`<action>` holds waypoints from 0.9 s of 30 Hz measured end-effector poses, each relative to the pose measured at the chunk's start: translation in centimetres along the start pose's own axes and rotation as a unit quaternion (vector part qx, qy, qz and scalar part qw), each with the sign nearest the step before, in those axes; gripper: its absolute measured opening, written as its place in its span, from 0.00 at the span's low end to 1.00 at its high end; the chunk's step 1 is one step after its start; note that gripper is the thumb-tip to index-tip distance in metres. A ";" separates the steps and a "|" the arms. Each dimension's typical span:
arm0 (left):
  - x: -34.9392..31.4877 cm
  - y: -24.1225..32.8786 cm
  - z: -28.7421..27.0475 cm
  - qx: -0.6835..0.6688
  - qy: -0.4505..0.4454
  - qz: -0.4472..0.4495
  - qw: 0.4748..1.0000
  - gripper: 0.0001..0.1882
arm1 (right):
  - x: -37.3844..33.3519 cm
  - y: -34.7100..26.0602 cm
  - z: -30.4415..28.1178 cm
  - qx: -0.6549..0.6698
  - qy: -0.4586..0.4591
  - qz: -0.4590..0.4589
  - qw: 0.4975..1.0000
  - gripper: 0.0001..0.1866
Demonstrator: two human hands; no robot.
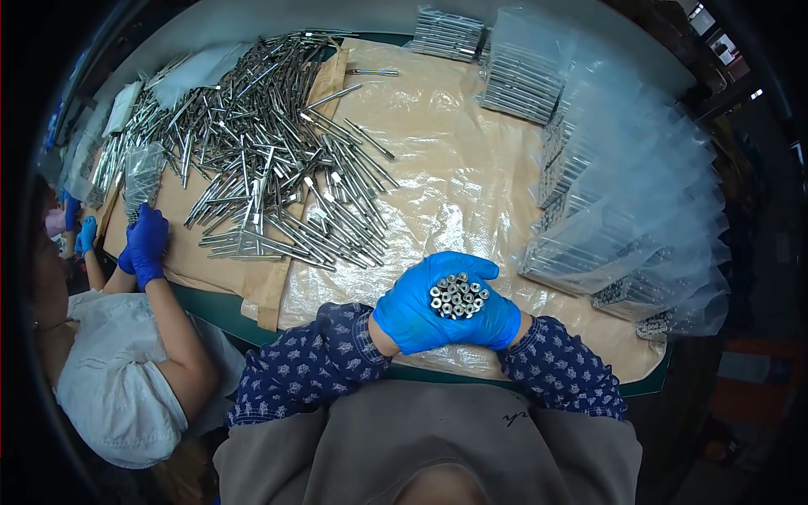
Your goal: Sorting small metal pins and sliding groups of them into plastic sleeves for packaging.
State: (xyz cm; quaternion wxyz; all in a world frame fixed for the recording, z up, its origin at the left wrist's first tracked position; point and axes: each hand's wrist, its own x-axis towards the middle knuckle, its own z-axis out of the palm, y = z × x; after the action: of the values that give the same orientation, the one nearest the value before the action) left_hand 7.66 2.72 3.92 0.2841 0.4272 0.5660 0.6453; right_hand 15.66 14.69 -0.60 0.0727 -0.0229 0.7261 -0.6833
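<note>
Both gloved hands are gripping: the left hand and the right hand close around a bundle of metal rods, ends facing up, over the middle of the near edge of the bench.

A tangled heap of loose rods spreads from the far left corner toward the middle, its nearest ends close to the left hand. Clear bags packed with rods line the right edge, their loose plastic tops hiding part of the stacks; another stack sits at the far edge. At the left edge, a co-worker in white holds a clear bag with dark blue gloves; beyond, another person's light blue glove shows.

Tan sheeting, glossy and wrinkled, covers most of the bench, with green showing at its borders. The room to the right is dark, with a blurred orange-red object.
</note>
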 end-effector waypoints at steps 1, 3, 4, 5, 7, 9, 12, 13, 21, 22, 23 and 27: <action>0.0 -0.1 0.1 -0.022 0.022 0.010 0.999 0.20 | 0.2 1.9 0.2 -0.054 -0.010 -0.106 0.993 0.32; -0.1 0.3 -0.2 -0.070 0.017 -0.042 0.997 0.22 | 0.6 0.8 -0.1 -0.079 -0.026 -0.101 0.991 0.32; 0.0 0.4 -0.3 -0.118 0.009 -0.093 0.989 0.23 | 0.6 0.3 -0.3 -0.104 -0.038 -0.095 0.989 0.32; 0.0 0.3 -0.3 -0.119 0.009 -0.093 0.989 0.23 | 0.5 0.2 -0.2 -0.104 -0.038 -0.095 0.989 0.32; 0.1 0.1 -0.2 -0.188 0.024 -0.123 0.974 0.22 | 0.2 -0.1 -0.1 -0.005 -0.006 -0.043 0.999 0.32; 0.2 0.1 -0.4 -0.190 0.023 -0.129 0.973 0.22 | 0.1 -0.9 -0.1 -0.005 -0.008 -0.034 0.999 0.33; 0.4 0.8 -1.0 -0.183 -0.018 -0.172 0.968 0.23 | -0.2 -2.7 0.1 0.049 0.045 0.008 0.998 0.33; 0.5 0.8 -1.0 -0.183 -0.019 -0.171 0.968 0.23 | -0.3 -2.9 0.1 0.048 0.046 0.008 0.998 0.33; 1.5 2.0 -3.5 -0.051 -0.061 0.101 0.992 0.39 | -1.2 -5.9 0.2 0.373 0.037 0.166 0.912 0.22; 1.8 4.1 -4.1 0.219 -0.130 0.158 0.954 0.38 | -1.6 -5.8 -0.2 0.391 0.023 0.187 0.901 0.20; 1.8 5.8 -4.6 0.472 -0.186 0.204 0.837 0.38 | -2.0 -5.8 -0.2 0.409 0.006 0.209 0.888 0.18; 0.6 2.4 -1.7 0.541 -0.197 0.324 0.751 0.31 | -3.7 -5.9 -0.2 0.419 -0.075 0.346 0.836 0.10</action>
State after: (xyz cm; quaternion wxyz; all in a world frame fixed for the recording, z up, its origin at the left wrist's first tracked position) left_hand 6.16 1.88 6.41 -0.1152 0.7849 0.5797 0.1860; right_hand 18.94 14.98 5.54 0.3615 0.2117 0.3232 -0.8485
